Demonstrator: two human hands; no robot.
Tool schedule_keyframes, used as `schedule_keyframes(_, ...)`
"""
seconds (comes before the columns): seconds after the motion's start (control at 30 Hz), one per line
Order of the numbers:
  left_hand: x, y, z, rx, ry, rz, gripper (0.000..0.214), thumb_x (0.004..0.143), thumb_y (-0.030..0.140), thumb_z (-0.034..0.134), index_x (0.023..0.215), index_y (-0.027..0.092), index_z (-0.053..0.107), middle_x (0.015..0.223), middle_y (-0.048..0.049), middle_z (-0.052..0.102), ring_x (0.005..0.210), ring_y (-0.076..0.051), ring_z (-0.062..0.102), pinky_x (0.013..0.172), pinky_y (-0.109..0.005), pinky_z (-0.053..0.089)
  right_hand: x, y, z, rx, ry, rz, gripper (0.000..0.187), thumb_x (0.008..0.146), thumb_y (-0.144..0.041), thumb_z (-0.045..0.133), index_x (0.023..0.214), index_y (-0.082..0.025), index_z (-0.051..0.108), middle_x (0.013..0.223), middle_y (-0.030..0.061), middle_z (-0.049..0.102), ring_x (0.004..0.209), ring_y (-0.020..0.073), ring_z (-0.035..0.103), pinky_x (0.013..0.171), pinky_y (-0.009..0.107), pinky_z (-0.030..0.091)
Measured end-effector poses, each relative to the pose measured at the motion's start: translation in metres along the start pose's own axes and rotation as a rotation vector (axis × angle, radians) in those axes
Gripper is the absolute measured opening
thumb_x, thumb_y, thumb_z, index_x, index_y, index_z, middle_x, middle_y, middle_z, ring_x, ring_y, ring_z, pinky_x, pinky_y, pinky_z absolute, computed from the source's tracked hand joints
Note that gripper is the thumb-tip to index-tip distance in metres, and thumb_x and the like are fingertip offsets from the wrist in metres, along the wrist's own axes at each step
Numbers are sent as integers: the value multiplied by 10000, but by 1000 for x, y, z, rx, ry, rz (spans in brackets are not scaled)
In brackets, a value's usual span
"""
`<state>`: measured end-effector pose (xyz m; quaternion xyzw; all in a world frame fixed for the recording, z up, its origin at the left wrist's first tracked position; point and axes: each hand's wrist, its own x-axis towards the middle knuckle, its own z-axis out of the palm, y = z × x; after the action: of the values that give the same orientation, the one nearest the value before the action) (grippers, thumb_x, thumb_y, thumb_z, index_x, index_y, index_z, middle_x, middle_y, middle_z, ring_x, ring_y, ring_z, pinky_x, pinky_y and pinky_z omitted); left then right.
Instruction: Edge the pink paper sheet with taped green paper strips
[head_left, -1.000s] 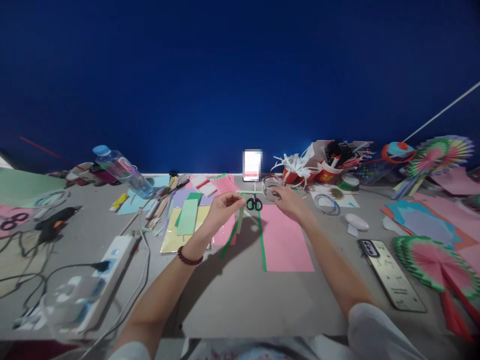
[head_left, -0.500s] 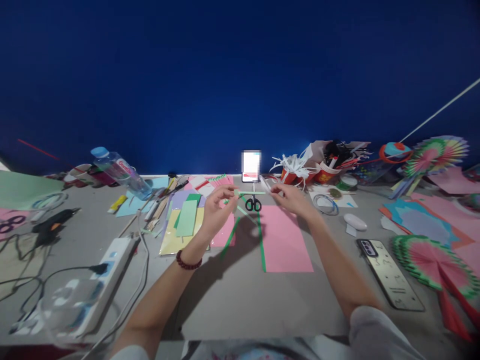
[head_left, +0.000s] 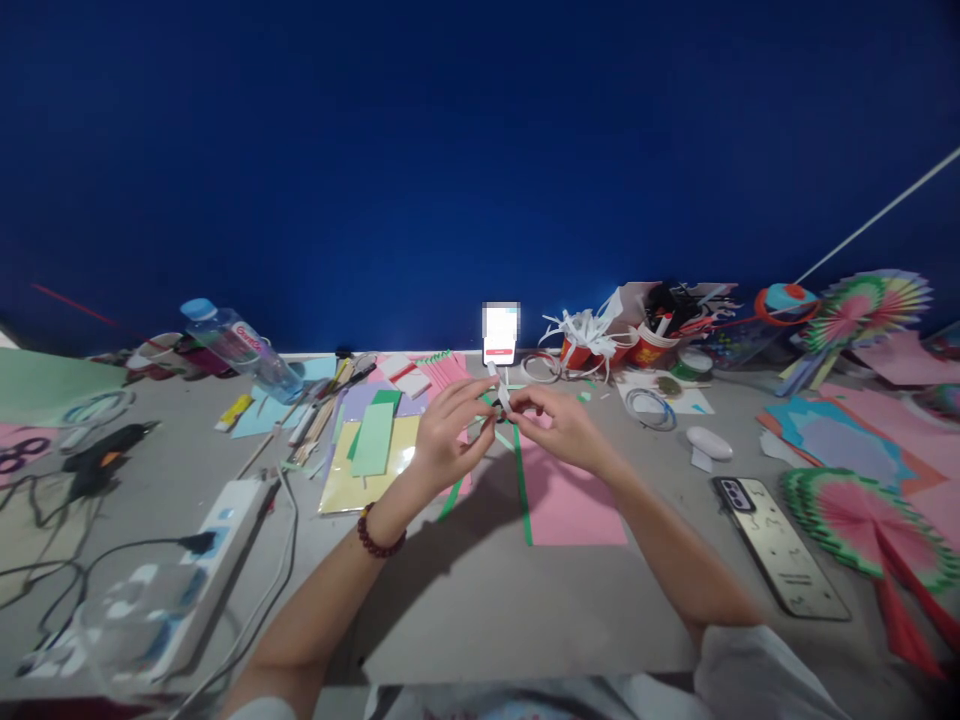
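Observation:
My left hand (head_left: 454,430) is closed, its fingertips curled towards the thumb. The light green paper strip it held a moment ago is mostly hidden at the fingertips. Close against it, my right hand (head_left: 555,425) pinches a narrow white strip (head_left: 502,388) that bends upward between the hands. Black-handled scissors (head_left: 501,407) lie partly hidden behind the fingertips. Under the right hand is a pink paper sheet (head_left: 574,500) with a dark green strip (head_left: 523,490) along its left edge.
Coloured paper pieces (head_left: 373,440) lie left of centre, near a leaning bottle (head_left: 251,345) and a power strip (head_left: 217,560). A lit phone (head_left: 499,345) stands at the wall. On the right are cups of scraps (head_left: 581,345), a second phone (head_left: 784,550) and a folded paper fan (head_left: 870,520).
My hands have come together over the scissors. The right hand moved left with the white strip. The light green strip, stretched out from my left hand before, is now mostly hidden.

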<state>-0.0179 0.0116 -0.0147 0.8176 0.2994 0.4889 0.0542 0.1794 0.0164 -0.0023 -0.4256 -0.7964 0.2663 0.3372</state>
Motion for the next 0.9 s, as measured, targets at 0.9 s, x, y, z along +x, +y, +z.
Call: schedule_keyframes(0.9,2,15,-1,-322,-156,-242,46,849,162,599,863,187,636,1125,-101,642,1104,-214,597,958,-388,476,4,18,3,-121,105,-25,96,855,-185,552,907,-201,632,865,37,711,816,189,659,747,295,468)
